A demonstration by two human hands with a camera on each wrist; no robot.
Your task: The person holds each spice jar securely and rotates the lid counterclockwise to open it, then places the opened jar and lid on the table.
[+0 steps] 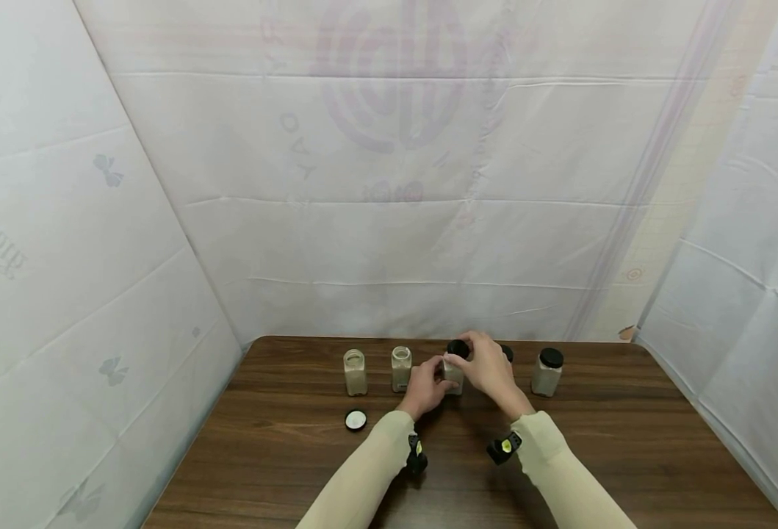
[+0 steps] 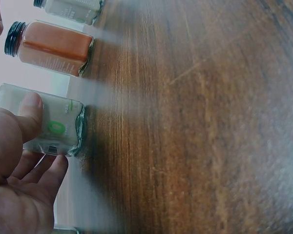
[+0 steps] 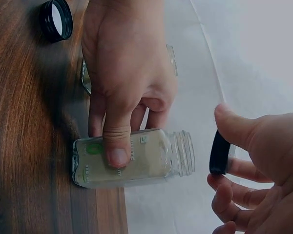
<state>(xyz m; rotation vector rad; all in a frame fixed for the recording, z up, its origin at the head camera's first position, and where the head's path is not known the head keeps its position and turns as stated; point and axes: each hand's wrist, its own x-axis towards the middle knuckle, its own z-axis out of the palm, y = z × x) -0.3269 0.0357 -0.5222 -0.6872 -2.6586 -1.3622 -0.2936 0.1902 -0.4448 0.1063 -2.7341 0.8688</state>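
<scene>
A glass jar of pale powder stands upright on the table, gripped by my left hand. In the left wrist view that hand has its thumb across the jar and its fingers on the opposite side. My right hand pinches a black lid. From the right wrist view, the lid is off the jar, a small gap away from its bare threaded mouth, between the thumb and fingers of my right hand.
Two lidless jars stand to the left, with a black lid lying white side up before them. On the right stands a black-lidded jar. An orange-filled jar shows beside the gripped one. A fabric wall rises behind.
</scene>
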